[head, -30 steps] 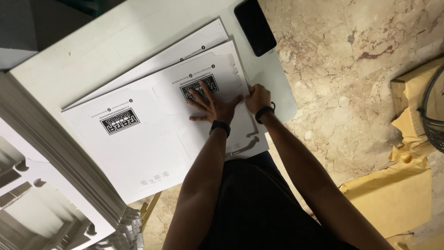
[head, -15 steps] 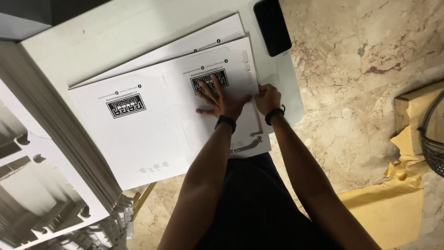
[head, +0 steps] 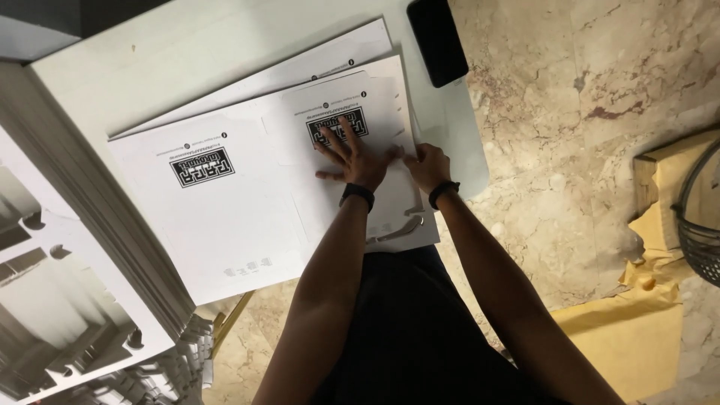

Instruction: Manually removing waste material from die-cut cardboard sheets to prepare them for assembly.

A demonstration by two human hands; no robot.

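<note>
1. Where the tall stack of white die-cut sheets fills the left edge, nothing has changed.
2. My left hand still lies flat, fingers spread, on the folded white cardboard sheet on the table.
3. My right hand, fingers curled, has shifted slightly up, pinching the sheet's right flap.
4. A black phone lies top right.

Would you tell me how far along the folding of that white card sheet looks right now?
Done: the die-cut sheet lies flat on the table. In hand: the left hand presses its right panel while the right hand works the edge flap. Left: the sheet beneath and the tall stack look untouched.
</note>
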